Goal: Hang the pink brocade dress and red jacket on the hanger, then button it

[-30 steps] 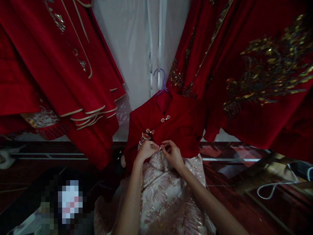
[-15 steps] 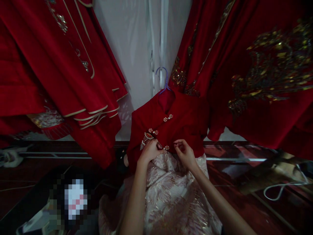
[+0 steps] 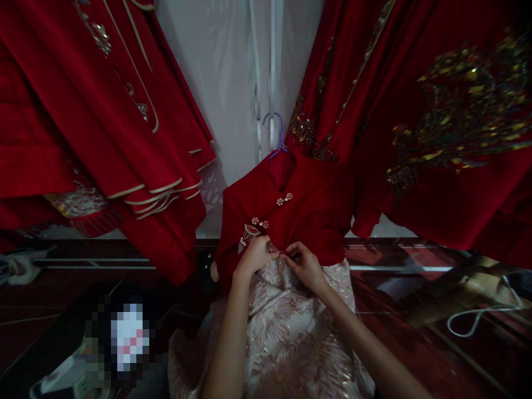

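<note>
A dress with a red bodice (image 3: 316,205) and a pale patterned skirt (image 3: 286,327) hangs on a blue hanger (image 3: 281,138). My left hand (image 3: 258,256) is closed, pinching the dress at the waist, where red meets pale cloth. Thumb and fingers of my right hand (image 3: 305,266) close on the same spot, its tips touching or nearly touching the left ones. Whatever small piece lies between the fingertips is hidden. Above the left hand sits a tasselled red and gold brooch (image 3: 250,233). Beaded flower ornaments (image 3: 285,199) run down from the neckline.
Red garments with pale piping (image 3: 166,188) hang at left, and a gold-embroidered red garment (image 3: 457,122) at right. Behind is a white wall (image 3: 199,72). A blurred-out bright screen (image 3: 129,337) stands low left. A looped white cord (image 3: 469,327) lies at right.
My right hand has moved left and slightly down, bringing its fingertips to those of my left hand. The beaded flower at the waist is now covered by fingers.
</note>
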`<act>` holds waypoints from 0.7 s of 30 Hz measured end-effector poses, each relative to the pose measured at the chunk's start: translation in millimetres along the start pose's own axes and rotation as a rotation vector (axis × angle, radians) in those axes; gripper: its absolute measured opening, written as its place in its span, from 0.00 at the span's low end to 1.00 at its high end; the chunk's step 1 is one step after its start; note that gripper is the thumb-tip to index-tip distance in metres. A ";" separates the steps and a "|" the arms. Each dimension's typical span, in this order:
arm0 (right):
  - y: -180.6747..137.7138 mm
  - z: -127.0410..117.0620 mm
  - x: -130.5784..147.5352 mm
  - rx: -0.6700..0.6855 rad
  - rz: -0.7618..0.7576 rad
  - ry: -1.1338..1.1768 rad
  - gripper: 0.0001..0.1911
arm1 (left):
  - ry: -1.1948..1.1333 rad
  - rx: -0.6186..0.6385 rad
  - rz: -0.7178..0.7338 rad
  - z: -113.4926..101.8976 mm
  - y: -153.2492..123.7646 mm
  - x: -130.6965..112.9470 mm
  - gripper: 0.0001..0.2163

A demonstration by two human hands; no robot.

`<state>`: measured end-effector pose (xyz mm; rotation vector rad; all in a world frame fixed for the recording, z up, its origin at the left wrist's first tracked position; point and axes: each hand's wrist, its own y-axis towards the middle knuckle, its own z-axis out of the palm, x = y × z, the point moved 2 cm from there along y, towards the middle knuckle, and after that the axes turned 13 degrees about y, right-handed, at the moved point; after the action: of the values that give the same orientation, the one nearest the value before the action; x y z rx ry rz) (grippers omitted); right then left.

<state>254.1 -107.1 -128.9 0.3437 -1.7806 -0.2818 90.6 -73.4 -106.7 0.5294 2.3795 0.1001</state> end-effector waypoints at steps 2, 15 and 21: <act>0.8 -1.9 2.9 0.010 0.012 0.027 0.09 | -0.117 0.039 0.001 1.2 -1.0 0.6 0.06; 10.2 -41.8 40.9 0.352 0.135 0.272 0.08 | -1.280 -0.288 -0.382 -11.4 9.1 10.3 0.10; 9.7 -34.6 34.5 0.348 0.131 0.266 0.08 | -1.322 -0.273 -0.386 -12.7 6.8 12.4 0.09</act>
<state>279.5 -111.3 -86.2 0.4850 -1.5763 0.1652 76.3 -61.4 -103.3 -0.0566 1.0979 -0.0852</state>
